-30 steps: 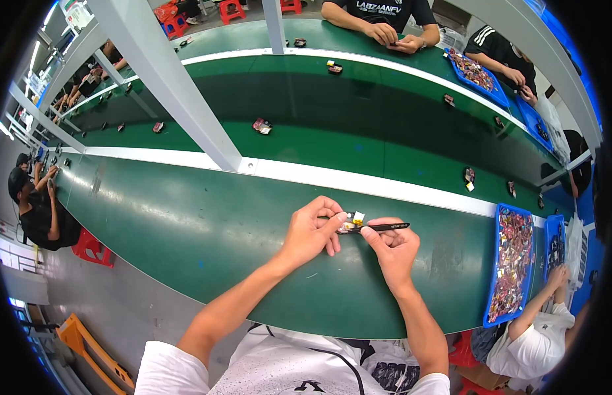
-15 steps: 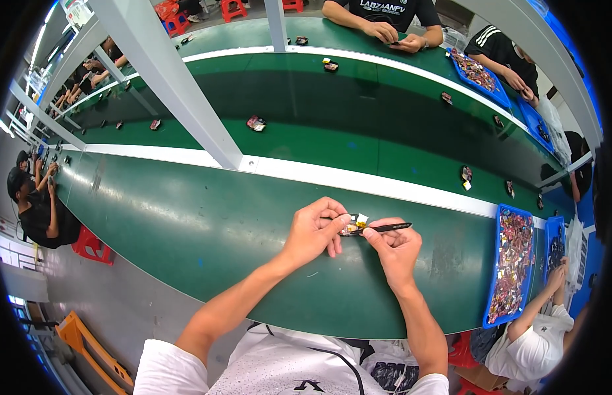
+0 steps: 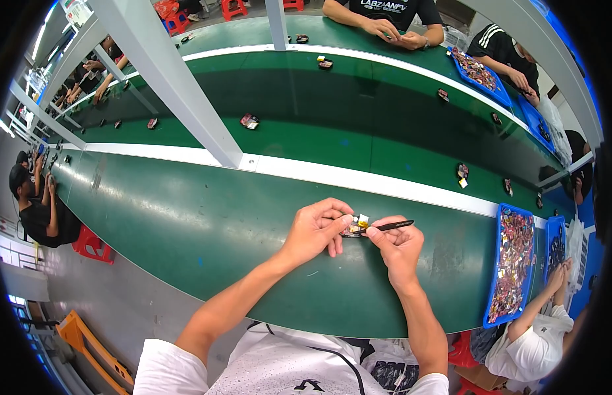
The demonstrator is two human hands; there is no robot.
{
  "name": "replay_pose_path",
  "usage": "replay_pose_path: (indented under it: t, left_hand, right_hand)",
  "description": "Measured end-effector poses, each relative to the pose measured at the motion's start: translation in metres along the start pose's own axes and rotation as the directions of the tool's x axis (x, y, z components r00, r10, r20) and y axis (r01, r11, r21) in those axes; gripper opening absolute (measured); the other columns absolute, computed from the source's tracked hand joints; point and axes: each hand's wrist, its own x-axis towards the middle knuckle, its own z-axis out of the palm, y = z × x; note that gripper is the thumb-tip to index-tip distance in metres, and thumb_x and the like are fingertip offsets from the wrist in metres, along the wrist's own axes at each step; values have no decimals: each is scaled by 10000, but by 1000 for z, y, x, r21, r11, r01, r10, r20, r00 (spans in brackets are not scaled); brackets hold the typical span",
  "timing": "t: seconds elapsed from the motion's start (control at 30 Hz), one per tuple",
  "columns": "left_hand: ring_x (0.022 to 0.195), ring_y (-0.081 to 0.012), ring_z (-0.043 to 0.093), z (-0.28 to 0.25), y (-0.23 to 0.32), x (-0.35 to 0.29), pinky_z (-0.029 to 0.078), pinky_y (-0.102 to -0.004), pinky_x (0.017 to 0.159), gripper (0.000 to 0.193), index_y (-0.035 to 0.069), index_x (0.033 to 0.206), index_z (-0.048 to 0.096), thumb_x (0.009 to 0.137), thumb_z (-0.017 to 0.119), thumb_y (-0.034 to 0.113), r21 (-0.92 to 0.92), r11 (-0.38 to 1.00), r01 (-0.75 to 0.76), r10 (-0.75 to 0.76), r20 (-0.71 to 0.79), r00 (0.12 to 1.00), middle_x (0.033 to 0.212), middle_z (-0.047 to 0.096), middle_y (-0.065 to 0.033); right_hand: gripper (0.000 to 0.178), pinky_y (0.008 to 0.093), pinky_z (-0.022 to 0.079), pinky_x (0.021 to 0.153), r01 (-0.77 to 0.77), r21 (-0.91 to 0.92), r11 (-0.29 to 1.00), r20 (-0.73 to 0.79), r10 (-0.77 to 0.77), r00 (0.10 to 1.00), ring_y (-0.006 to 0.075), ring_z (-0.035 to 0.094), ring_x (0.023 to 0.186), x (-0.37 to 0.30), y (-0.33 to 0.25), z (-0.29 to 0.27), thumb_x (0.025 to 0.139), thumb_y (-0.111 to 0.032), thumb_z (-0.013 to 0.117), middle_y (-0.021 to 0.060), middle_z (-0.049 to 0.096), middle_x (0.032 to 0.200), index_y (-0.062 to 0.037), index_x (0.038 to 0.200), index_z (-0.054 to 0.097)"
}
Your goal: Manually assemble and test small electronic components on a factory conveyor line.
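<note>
Above the near green worktop [image 3: 253, 217], my left hand [image 3: 314, 232] pinches a small black-cased electronic assembly [image 3: 353, 230] between thumb and fingers. Its open inside shows pale and reddish parts, with a white and yellow piece standing up at its right edge. My right hand [image 3: 397, 253] grips black tweezers [image 3: 397, 225] like a pen, their tips reaching the assembly beside the yellow piece. What exactly the tips touch is too small to tell. My fingers cover much of the casing.
On the green belt [image 3: 398, 161] beyond the white rail lie several similar assemblies [image 3: 250, 121]. A blue tray [image 3: 488, 309] of small reddish parts stands at my right, with another blue tray [image 3: 555, 243] behind it. A grey post [image 3: 181, 85] rises at left. Co-workers sit around.
The assemblies on the belt have shifted slightly left. My hands stay almost in place, with the tweezers and right hand moved very slightly. Across the belt, a co-worker's hands have shifted.
</note>
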Motion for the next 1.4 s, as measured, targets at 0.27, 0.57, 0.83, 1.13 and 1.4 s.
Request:
replay_pose_path:
  t: [0.27, 0.57, 0.83, 1.13, 1.4]
  left_hand:
    - [576, -159, 675, -3, -2, 2, 547, -251, 466, 273, -88, 1171, 645, 1029, 611, 143, -5, 1000, 13, -12, 48, 999, 904, 700, -131]
    - [594, -163, 681, -6, -7, 2, 558, -255, 478, 278, -89, 1193, 655, 1032, 602, 131, -23, 1000, -12, 14, 64, 998, 921, 716, -146]
    - [610, -154, 687, -3, -9, 2, 559, -248, 494, 276, -79, 1210, 661, 1033, 599, 124, -13, 999, -36, 36, 47, 998, 901, 717, -133]
    - [605, -157, 685, -4, -7, -1, 564, -250, 499, 261, -89, 1207, 659, 1035, 586, 92, 0, 997, -72, 72, 33, 997, 893, 715, -139]
    - [594, -149, 678, -3, -6, -2, 556, -247, 493, 254, -90, 1184, 671, 1036, 587, 99, 46, 996, -78, 77, 21, 997, 850, 709, -127]
  right_hand:
    - [95, 181, 324, 485, 215, -122, 969, 9, -215, 976, -7, 462, 556, -2, 11, -2, 867, 48, 771, 39, 716, 824, 31, 934, 705]
    - [104, 202, 311, 443, 513, -400, 759, 73, -532, 844, 16, 429, 439, -5, 10, 5, 789, 9, 832, 10, 750, 766, -41, 845, 760]
    - [110, 202, 316, 436, 513, -393, 763, 63, -534, 843, 16, 435, 428, -4, 11, 4, 787, 6, 834, 17, 755, 764, -46, 851, 761]
    - [110, 207, 305, 435, 527, -393, 754, 79, -543, 836, 12, 415, 430, -5, 11, 5, 793, -5, 839, 9, 736, 729, -35, 864, 762]
    - [118, 206, 272, 442, 440, -359, 823, 11, -468, 884, -1, 398, 455, -5, 10, 7, 801, 5, 833, -22, 672, 659, -21, 894, 765]
